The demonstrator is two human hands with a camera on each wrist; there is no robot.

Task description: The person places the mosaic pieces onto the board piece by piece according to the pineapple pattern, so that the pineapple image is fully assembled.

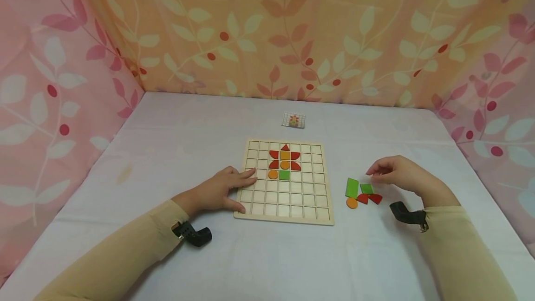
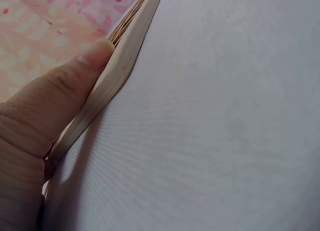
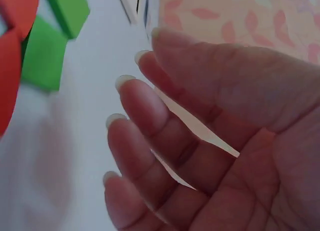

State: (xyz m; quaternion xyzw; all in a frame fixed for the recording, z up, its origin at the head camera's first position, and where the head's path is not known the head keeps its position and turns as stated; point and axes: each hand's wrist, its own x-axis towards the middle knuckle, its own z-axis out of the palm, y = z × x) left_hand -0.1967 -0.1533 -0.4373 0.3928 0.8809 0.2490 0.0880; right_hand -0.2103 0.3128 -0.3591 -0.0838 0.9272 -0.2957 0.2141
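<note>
A wooden grid board (image 1: 285, 199) lies on the table. My left hand (image 1: 221, 189) rests on its left edge, fingers spread, with the thumb (image 2: 65, 91) along the rim in the left wrist view. On the upper grid sit red pieces around a column with a yellow square (image 1: 285, 155), an orange disc (image 1: 284, 165) and a green square (image 1: 284, 175); another orange disc (image 1: 273, 174) lies beside the green one. My right hand (image 1: 403, 178) hovers by the loose pieces, fingers loosely bent, nothing between them. Those are a green rectangle (image 1: 352, 187), a green parallelogram (image 1: 366, 189), an orange disc (image 1: 352, 203) and red pieces (image 1: 375, 199).
A small pattern card (image 1: 293, 120) with a gridded picture lies behind the board. White cloth (image 1: 188, 120) covers the table. Floral curtains (image 1: 267, 36) stand along the back and both sides. Each wrist wears a black camera mount (image 1: 407, 215).
</note>
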